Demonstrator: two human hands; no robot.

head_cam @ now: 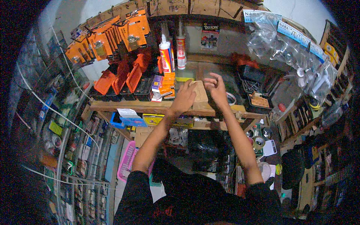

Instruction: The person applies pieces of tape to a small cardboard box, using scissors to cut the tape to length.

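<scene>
A folded piece of brown paper or thin cardboard (200,92) lies at the front of the glass-topped counter (157,107). My left hand (184,97) rests on its left edge, fingers over the upper corner; whether it grips the piece cannot be told. Just right of the piece, my right hand (216,88) is raised with its fingers apart and nothing visible between them. Beside my right wrist lies a roll of tape (231,99). A yellow item (184,79) is partly hidden behind my left fingers.
Two sealant cartridges (167,56) stand behind small orange-and-white boxes (168,85). Orange bins (133,78) sit left, and a black tray (256,102) right. Carded padlocks (132,36) hang upper left; clear plastic packs (289,53) hang upper right.
</scene>
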